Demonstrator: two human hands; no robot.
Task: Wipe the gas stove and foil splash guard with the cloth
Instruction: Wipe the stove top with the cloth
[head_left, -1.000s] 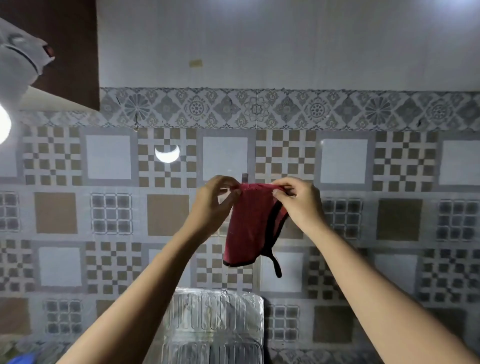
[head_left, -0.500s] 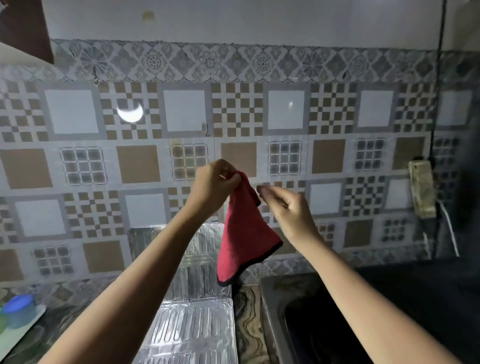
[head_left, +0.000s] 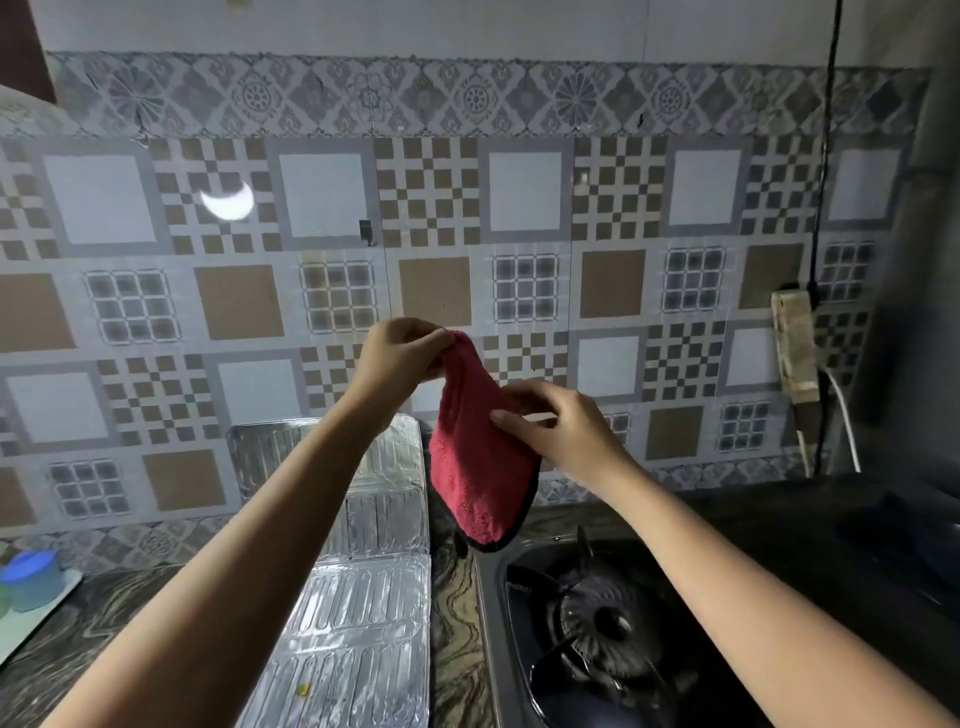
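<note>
Cloth (head_left: 480, 457), red with a dark hem, hangs limp above the gas stove (head_left: 602, 623). Your left hand (head_left: 402, 358) pinches its top corner; your right hand (head_left: 561, 426) closes on its side edge. It looks soft and light: bunch it into your palm before wiping. Foil splash guard (head_left: 363, 571) stands just left.

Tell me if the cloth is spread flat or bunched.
Bunched. The cloth hangs in a loose drape, pinched at its top by the left hand, with the right hand gripping its side.
</note>
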